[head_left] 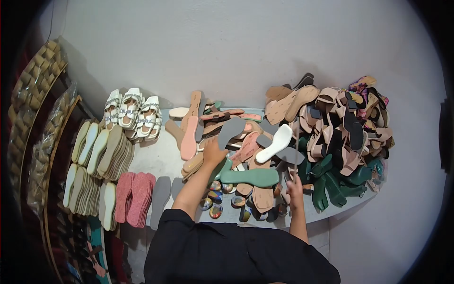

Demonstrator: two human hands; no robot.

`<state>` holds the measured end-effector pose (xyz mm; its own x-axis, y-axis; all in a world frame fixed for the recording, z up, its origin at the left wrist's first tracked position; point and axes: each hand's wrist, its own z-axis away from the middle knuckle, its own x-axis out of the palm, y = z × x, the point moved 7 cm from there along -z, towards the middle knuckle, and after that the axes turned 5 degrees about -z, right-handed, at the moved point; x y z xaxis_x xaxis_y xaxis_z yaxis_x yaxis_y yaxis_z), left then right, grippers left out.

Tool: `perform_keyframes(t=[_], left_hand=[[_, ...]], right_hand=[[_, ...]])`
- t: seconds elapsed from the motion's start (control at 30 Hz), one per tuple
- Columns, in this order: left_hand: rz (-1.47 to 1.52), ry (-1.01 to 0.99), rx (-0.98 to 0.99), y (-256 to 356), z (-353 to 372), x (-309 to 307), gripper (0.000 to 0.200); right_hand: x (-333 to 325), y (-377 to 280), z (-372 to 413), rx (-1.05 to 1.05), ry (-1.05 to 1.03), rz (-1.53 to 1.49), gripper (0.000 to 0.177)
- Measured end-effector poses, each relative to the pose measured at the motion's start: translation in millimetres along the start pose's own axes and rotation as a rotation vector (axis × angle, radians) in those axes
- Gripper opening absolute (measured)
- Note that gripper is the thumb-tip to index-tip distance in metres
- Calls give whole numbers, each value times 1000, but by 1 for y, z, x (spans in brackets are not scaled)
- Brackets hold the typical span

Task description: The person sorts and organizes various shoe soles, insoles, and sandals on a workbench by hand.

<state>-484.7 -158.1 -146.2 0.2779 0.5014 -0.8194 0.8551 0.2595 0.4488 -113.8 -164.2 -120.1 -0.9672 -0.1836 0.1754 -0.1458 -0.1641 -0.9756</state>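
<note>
My left hand (215, 152) is closed at the lower end of a grey shoe sole (231, 133) among a jumble of loose soles. A pink insole (189, 139) lies just left of it. My right hand (295, 190) grips a long, thin, upright piece (297, 150), seen edge-on; I cannot tell its kind. Between my hands lie a white insole (275, 143), a green sole (250, 177) and a tan insole (263, 198). Small colourful patterned heels (216, 210) sit below, near the table's front edge.
White sandals (128, 111) stand at the back left of the table (150, 158). Stacks of beige insoles (112, 156) and pink insoles (136, 199) line the left side. Heaped at right are black and beige sandal parts (338, 128) above green ones (328, 189). Shelves hold wrapped bundles (47, 128) at far left.
</note>
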Motion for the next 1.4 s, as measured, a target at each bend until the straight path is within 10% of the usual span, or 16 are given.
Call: perform_keyframes(t=[0.27, 0.6, 0.83, 1.4], left_hand=[[244, 171, -110, -25, 141, -113, 70], [-127, 206, -519, -134, 324, -171, 70], [-129, 199, -559, -169, 347, -176, 70], [-113, 106, -610, -192, 338, -166, 66]], right_hand=[[-6, 22, -19, -2, -80, 95, 24], [135, 69, 15, 251, -406, -73, 22], [215, 89, 92, 712, -579, -330, 32], [259, 200, 181, 817, -985, 299, 38]])
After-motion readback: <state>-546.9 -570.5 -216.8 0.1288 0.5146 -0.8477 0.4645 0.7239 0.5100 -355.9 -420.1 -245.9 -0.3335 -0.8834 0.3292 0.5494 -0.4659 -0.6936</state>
